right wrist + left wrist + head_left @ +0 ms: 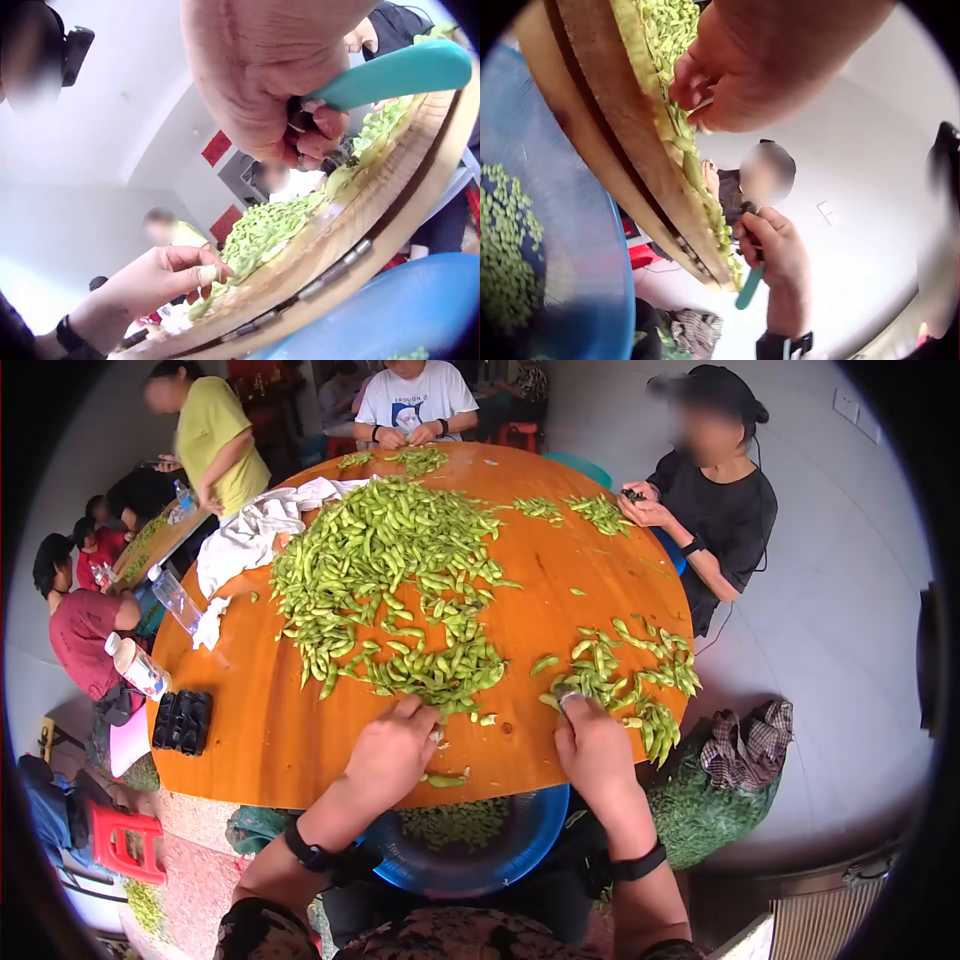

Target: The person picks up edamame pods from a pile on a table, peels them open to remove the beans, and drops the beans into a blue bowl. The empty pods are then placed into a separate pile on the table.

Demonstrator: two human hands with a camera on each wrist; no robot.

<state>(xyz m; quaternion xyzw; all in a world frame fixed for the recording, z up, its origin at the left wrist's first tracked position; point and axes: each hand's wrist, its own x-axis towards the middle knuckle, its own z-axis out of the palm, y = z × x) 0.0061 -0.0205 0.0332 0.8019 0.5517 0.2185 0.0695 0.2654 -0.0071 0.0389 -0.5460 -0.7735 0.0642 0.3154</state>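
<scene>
A big heap of green soybean pods (385,550) covers the middle of the round wooden table (560,630). My left hand (392,748) is at the heap's near edge, fingers bent among the pods; I cannot tell whether it pinches one. My right hand (598,752) grips a small tool with a teal handle (405,75), the handle sticking out past the palm. The tool's working end is mostly hidden by the fingers. Beside that hand lies a smaller pile of pods (650,670). A single pod (445,780) lies near the table's front edge.
Under the table edge, a blue basin (545,830) holds shelled beans. Left on the table are a black tray (183,722), a white bottle (138,665), a clear bottle (175,600) and a white cloth (240,545). A full green sack (700,810) stands at right. Several people sit or stand around.
</scene>
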